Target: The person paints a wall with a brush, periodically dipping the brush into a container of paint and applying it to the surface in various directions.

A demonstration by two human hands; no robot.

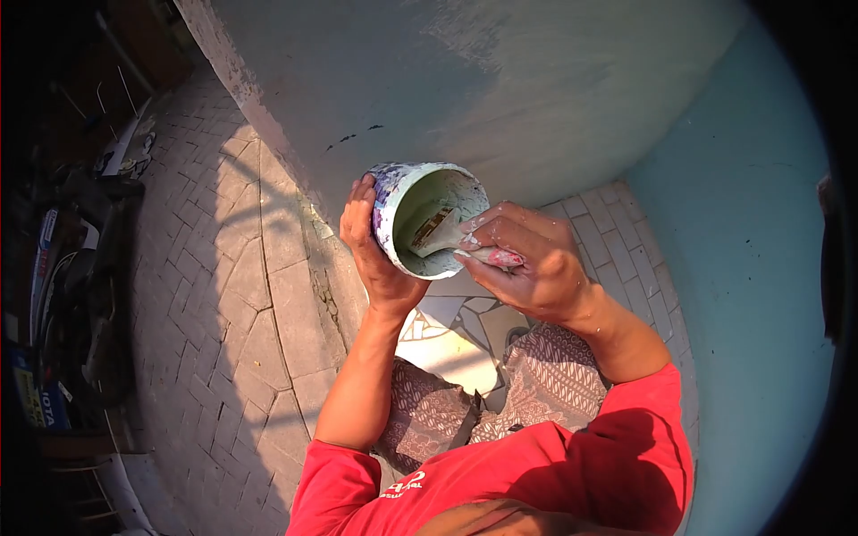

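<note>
A paint-crusted tub, white with purple marks, is tilted so that its mouth faces me. Wrapped round its left side and underside is my left hand. My right hand pinches the handle of a paintbrush, whose bristles reach down inside the tub. Pale paint coats the tub's inner wall and rim. White specks of paint dot my right fingers. Both hands are held in front of the wall, above my patterned trousers.
Ahead stands a wall with patchy grey and pale paint; a blue-green wall rises on the right. Stone paving covers the ground to the left, with dark clutter at the far left edge.
</note>
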